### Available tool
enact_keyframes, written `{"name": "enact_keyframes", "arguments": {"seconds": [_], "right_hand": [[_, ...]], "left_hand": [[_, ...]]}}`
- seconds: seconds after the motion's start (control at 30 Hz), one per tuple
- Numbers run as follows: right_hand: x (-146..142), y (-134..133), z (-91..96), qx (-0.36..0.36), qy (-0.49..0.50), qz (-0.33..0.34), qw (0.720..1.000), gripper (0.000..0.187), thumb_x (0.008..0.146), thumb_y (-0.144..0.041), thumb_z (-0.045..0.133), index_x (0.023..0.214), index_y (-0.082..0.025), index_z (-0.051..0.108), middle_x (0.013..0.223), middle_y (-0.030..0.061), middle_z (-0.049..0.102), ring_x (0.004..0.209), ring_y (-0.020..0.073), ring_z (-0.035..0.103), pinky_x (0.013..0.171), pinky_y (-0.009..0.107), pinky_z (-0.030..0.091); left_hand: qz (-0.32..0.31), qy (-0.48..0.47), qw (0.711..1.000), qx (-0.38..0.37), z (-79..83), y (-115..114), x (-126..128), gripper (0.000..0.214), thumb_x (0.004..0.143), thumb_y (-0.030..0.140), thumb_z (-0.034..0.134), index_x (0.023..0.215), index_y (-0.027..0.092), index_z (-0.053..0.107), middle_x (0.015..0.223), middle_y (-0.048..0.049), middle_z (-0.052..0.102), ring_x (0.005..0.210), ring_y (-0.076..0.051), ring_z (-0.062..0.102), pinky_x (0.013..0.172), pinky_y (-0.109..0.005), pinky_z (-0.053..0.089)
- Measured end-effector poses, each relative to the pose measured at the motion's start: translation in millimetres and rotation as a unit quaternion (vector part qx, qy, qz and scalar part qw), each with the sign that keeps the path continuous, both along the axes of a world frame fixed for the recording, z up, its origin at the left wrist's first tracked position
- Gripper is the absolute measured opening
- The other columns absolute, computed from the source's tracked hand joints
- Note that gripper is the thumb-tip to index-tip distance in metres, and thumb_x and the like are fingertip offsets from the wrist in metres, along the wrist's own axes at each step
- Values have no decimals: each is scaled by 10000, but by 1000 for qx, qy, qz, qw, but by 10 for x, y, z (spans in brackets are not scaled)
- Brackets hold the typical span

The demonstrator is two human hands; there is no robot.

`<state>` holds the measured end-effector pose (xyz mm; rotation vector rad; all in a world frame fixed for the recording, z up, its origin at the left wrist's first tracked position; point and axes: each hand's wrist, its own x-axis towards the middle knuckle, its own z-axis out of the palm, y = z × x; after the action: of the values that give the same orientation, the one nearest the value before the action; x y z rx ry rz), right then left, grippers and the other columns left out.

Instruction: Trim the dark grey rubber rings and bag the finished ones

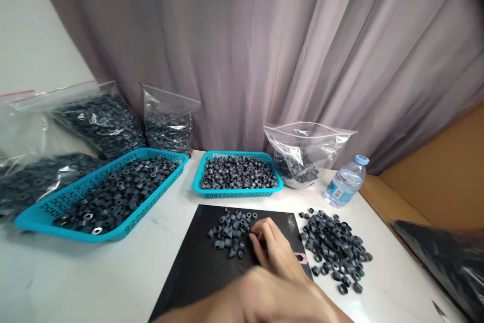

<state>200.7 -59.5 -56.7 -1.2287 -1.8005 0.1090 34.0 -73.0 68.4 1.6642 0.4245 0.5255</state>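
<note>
On the black mat (189,262) lies a small heap of dark grey ring-shaped pieces (234,227). My right hand (275,248) rests at the heap's right side, fingers curled towards the thumb. What they hold, if anything, is hidden. My left hand (245,295) is a blurred shape low in the foreground, crossing in front of my right forearm; its fingers cannot be made out. Just right of my right hand, a pink-edged object (301,258) shows partly at the mat's edge. A larger pile of grey ring-shaped pieces (335,245) lies on the white table to the right.
Two turquoise baskets, a long one (68,235) and a smaller one (238,193), hold many similar pieces. Filled zip bags (168,121) stand behind on the left, another bag (302,156) at back right. A water bottle (346,182) and cardboard box (434,177) are on the right.
</note>
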Motion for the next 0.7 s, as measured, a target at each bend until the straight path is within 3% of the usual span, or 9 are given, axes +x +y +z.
{"name": "enact_keyframes", "arguments": {"seconds": [0.07, 0.1, 0.17, 0.27, 0.37, 0.43, 0.57, 0.7], "right_hand": [[29, -14, 44, -6, 29, 3, 1000, 80, 998, -172, 453, 992, -214, 521, 887, 30, 597, 780, 169, 619, 697, 278, 536], [43, -23, 66, -10, 46, 6, 999, 71, 1001, -180, 455, 996, -210, 520, 887, 30, 599, 787, 167, 620, 703, 277, 537], [67, -45, 96, -20, 87, 18, 996, 50, 1004, -200, 475, 1011, -208, 524, 901, 33, 606, 816, 166, 623, 733, 281, 542], [71, -88, 98, -36, 147, 46, 987, 50, 997, -206, 519, 1044, -209, 537, 942, 43, 608, 862, 170, 625, 776, 296, 542], [42, -151, 92, -30, 155, 84, 984, 81, 987, -172, 533, 1055, -214, 543, 973, 48, 601, 893, 172, 619, 792, 304, 537], [24, -193, 102, -25, 137, 109, 984, 104, 985, -150, 526, 1061, -218, 540, 989, 52, 594, 909, 175, 615, 808, 315, 536], [19, -245, 120, -34, 100, 130, 986, 160, 985, -139, 519, 1116, -229, 532, 1029, 62, 588, 943, 185, 614, 827, 334, 545], [22, -254, 92, -31, 120, 128, 984, 186, 972, -137, 554, 1129, -233, 525, 1018, 54, 594, 934, 180, 622, 816, 333, 559]], "left_hand": [[-12, 53, 997, 54, 116, 95, -54, 310, 951, 458, 528, 876, 294, 780, 904, -23, 777, 911, -226, 707, 906, -329, 503], [50, 63, 991, 103, 101, 154, -84, 287, 967, 424, 522, 892, 277, 756, 937, -20, 760, 950, -213, 689, 930, -307, 482], [170, 84, 967, 170, -53, 273, -143, 215, 972, 392, 534, 959, 263, 706, 985, -17, 724, 986, -200, 651, 923, -286, 468], [235, 121, 945, 193, -425, 379, -190, 232, 921, 394, 632, 1123, 286, 667, 1094, -12, 685, 980, -189, 627, 908, -284, 480], [228, 111, 954, 160, -700, 358, -169, 309, 904, 404, 660, 1196, 303, 656, 1156, -9, 678, 954, -173, 651, 898, -278, 507], [223, 87, 964, 116, -774, 319, -141, 302, 901, 397, 666, 1182, 286, 669, 1112, -9, 697, 916, -165, 675, 875, -271, 530], [209, 46, 977, -1, -760, 303, -130, 236, 909, 362, 663, 1103, 230, 691, 974, -17, 747, 929, -182, 716, 877, -267, 549], [204, 29, 976, -69, -726, 335, -169, 183, 903, 349, 678, 1018, 208, 684, 897, -14, 765, 895, -180, 732, 832, -252, 562]]}}
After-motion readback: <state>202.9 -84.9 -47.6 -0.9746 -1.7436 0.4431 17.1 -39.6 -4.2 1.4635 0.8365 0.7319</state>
